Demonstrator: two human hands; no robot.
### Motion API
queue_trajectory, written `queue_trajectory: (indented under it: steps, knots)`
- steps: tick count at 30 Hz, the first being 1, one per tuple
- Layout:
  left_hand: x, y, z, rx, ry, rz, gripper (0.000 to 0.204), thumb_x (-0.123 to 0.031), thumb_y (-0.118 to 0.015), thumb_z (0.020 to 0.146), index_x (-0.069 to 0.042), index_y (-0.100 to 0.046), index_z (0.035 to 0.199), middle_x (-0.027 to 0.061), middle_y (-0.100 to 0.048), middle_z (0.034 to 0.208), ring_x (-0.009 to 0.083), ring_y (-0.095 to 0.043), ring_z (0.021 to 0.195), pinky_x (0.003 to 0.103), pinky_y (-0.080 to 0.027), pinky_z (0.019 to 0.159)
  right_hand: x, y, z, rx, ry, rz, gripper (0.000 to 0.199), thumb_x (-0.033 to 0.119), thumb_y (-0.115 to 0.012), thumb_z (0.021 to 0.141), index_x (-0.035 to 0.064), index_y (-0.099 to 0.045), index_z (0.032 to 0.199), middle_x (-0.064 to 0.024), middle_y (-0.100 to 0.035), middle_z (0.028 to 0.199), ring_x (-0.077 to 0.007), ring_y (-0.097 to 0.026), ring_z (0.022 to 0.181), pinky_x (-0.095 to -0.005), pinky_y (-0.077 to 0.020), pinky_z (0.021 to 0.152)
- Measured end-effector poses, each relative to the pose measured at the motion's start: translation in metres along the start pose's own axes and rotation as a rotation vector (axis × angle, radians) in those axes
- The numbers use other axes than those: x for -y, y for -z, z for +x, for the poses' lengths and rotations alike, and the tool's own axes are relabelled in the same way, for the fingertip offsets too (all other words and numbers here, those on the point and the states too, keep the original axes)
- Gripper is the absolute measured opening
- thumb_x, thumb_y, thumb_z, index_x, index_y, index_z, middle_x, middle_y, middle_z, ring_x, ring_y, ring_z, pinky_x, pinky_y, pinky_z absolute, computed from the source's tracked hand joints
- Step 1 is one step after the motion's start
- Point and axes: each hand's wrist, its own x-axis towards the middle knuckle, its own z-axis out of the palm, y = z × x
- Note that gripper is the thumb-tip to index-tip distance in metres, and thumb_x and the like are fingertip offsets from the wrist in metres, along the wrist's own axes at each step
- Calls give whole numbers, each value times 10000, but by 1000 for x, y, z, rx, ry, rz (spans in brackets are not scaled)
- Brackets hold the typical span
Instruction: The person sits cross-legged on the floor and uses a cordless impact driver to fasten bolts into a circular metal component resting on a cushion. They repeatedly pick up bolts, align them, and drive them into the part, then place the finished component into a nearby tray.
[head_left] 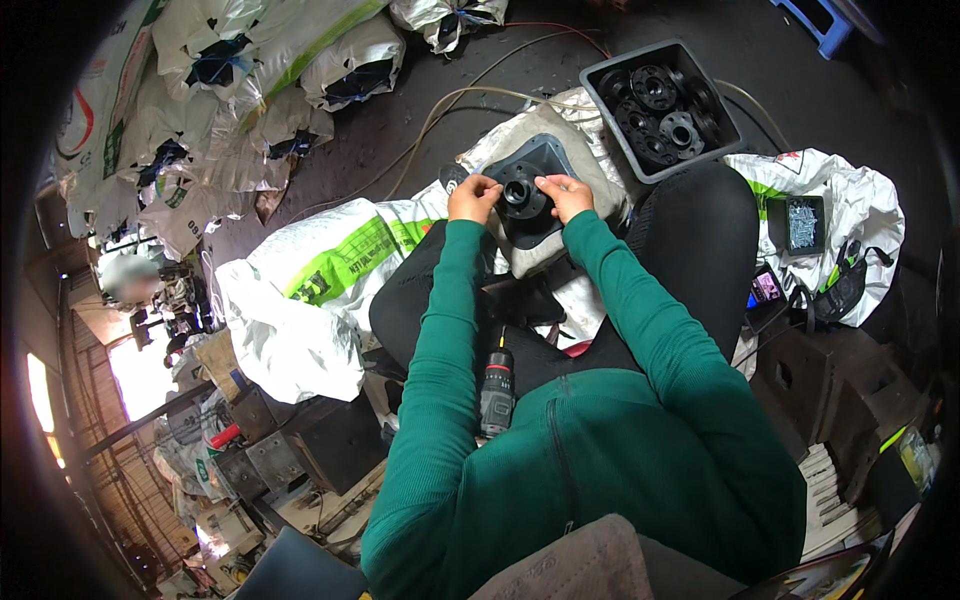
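Two hands (472, 198) (568, 197) touch the black flange (519, 192); I can't tell their grip. I'm likely positioning it; next needs steady alignment.

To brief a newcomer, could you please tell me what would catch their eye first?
Probably the green sleeves, central, with left hand and right hand at a dark round part. Next come the dark bin of round discs, upper right, and a white sack, left of centre.

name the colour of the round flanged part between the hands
The flanged part is black, clearest in the head view.
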Motion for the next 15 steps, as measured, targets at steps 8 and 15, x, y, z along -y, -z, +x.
queue_trajectory:
  steps: [8, 15]
  knots:
    - [-12, 37, -2, 366, 555, -732, 335, -126, -735, 751, -99, -566, 1039, 10, -612, 964, 164, -583, 898, 343, -480, 724, 15, 0, -6, 175, -62, 265, 330, 267, -710, 778, 22, -618, 978, -12, -613, 772, -64, -528, 586, -190, -427, 459]
    - [-8, 28, 2, 371, 596, -787, 351, -197, -734, 753, -143, -562, 1054, -18, -615, 978, 146, -548, 970, 345, -434, 770, 17, 0, -7, 180, -25, 290, 355, 257, -710, 782, 8, -602, 1011, -25, -609, 820, -71, -533, 580, -194, -452, 470]
